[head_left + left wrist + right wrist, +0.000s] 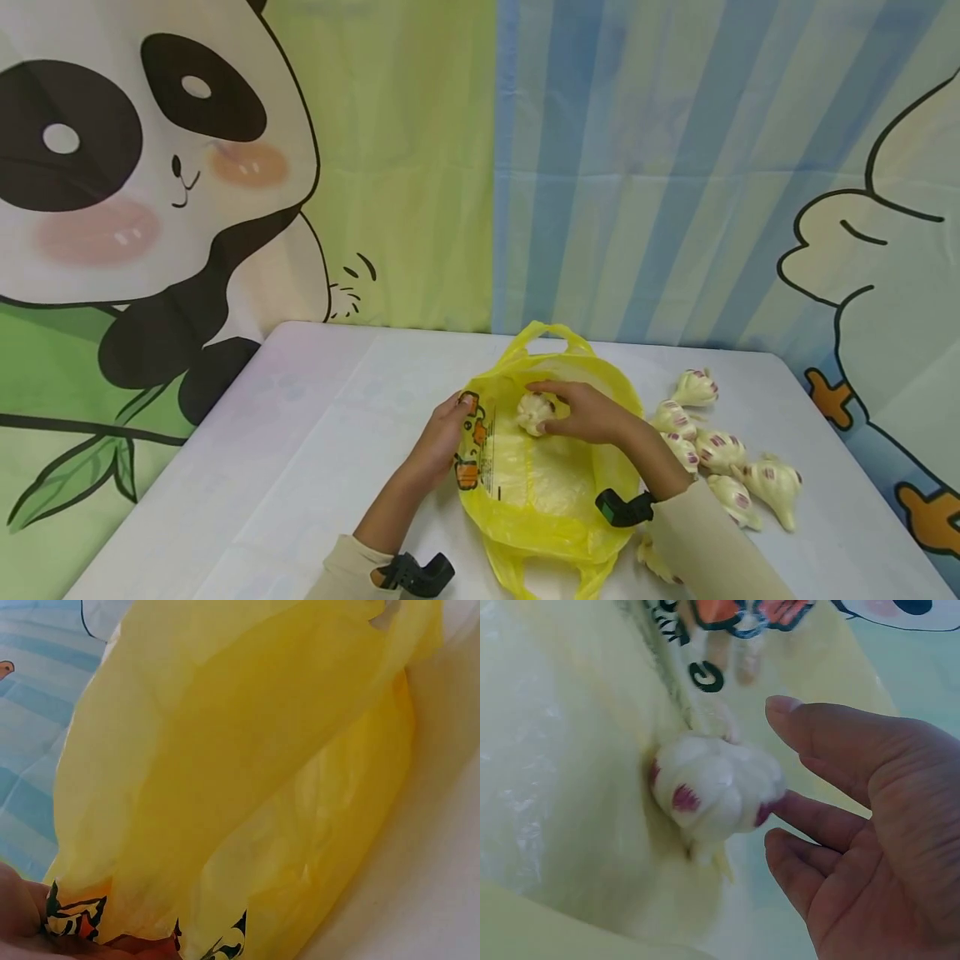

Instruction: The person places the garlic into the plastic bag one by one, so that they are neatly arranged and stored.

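Note:
A yellow plastic bag lies on the table with its mouth spread wide and its handles at the far and near ends. My left hand pinches its left rim, beside the printed cartoon; in the left wrist view the bag fills most of the picture. Inside the mouth, my right hand is at a garlic bulb. The right wrist view shows this white, purple-marked bulb against the plastic, the thumb standing apart from it and a fingertip behind its edge.
Several more garlic bulbs lie in a group on the white table, right of the bag. Another bulb sits near the right forearm, partly covered by it. Behind the table hangs a printed cartoon curtain.

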The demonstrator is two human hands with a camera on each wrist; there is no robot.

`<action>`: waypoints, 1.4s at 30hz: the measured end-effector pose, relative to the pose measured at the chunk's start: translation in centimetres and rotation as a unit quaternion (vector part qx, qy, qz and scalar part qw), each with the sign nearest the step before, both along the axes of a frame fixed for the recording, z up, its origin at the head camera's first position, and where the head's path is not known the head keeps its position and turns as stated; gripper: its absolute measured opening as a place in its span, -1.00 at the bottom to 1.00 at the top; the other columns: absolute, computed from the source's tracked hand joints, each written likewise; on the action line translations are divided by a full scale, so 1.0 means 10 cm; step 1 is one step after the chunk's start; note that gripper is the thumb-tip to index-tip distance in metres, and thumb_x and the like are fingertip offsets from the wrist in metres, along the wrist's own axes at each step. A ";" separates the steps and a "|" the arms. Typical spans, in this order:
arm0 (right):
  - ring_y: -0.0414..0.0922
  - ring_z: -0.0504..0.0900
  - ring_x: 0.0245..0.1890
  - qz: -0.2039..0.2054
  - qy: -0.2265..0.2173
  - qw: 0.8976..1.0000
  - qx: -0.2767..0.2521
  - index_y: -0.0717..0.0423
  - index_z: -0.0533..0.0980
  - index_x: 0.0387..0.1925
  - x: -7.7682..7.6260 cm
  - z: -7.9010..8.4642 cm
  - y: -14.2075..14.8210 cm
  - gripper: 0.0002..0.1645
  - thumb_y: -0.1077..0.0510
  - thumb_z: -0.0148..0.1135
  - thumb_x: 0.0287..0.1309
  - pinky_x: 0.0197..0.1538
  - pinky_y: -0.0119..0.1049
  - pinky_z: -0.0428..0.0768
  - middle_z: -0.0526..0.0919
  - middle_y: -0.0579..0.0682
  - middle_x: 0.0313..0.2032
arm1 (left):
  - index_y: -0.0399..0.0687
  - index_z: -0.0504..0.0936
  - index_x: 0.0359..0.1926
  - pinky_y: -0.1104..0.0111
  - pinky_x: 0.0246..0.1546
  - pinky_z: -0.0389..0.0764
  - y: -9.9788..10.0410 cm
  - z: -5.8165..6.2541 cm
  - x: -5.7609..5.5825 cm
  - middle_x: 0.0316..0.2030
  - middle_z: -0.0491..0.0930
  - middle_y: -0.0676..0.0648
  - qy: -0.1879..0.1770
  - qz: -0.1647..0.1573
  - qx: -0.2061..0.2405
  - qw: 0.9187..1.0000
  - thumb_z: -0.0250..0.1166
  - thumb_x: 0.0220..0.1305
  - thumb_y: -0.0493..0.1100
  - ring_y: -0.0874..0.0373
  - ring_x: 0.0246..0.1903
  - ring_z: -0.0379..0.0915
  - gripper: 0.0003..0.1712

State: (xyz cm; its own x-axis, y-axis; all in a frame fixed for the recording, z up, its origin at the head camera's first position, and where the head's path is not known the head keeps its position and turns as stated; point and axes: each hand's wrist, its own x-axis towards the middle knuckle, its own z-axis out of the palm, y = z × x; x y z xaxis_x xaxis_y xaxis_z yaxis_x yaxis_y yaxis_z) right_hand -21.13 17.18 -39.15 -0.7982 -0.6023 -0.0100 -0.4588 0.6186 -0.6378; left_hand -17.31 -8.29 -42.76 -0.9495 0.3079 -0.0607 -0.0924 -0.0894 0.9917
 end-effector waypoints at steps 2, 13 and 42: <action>0.16 0.33 0.29 0.007 -0.004 1.000 -0.020 0.13 0.36 0.34 0.03 0.03 0.01 -0.32 0.10 0.33 0.22 0.23 0.12 0.34 0.40 0.14 0.28 | -0.12 0.25 0.40 0.21 -0.12 0.51 -0.01 -0.01 0.00 -0.01 0.44 -0.37 0.000 0.003 -0.003 1.000 -0.22 0.58 0.08 -0.17 -0.09 0.43 -0.44; 0.07 0.31 0.32 0.027 0.004 0.997 -0.073 0.13 0.37 0.33 0.19 0.12 0.17 -0.35 0.08 0.30 0.27 0.28 0.02 0.29 0.42 0.07 0.28 | -0.17 0.31 0.34 0.20 -0.17 0.49 -0.02 0.03 0.00 -0.13 0.46 -0.31 0.002 0.014 -0.008 1.000 -0.21 0.58 0.08 -0.08 -0.21 0.41 -0.44; -0.09 0.51 0.16 -0.014 -0.020 0.974 -0.225 0.12 0.44 0.25 0.88 0.14 0.88 -0.47 0.37 0.23 0.25 0.09 -0.32 0.50 0.54 0.07 0.15 | -0.05 0.24 0.41 0.14 -0.14 0.52 -0.03 0.00 -0.02 -0.09 0.47 -0.34 -0.016 0.028 -0.016 0.999 -0.21 0.57 0.14 -0.13 -0.18 0.45 -0.42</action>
